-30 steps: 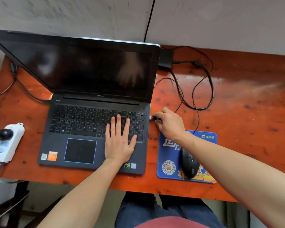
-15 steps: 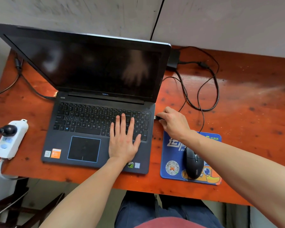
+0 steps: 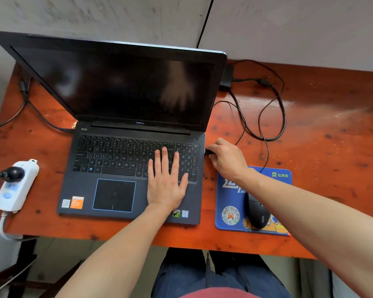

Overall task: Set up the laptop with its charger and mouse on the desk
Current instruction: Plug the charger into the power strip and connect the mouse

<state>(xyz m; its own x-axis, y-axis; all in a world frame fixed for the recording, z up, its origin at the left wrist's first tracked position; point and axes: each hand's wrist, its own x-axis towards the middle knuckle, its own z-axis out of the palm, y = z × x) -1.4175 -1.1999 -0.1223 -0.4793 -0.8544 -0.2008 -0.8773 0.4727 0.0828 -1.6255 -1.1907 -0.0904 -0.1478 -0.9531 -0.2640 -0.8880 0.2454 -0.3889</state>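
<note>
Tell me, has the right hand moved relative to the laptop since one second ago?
Yes. The right hand has pushed the plug left, closing the gap to the laptop right edge.

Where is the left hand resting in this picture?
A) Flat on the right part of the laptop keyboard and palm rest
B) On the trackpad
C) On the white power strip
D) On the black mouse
A: the left hand lies flat, fingers spread, on the right side of the laptop keyboard, away from the trackpad, mouse and power strip.
</note>
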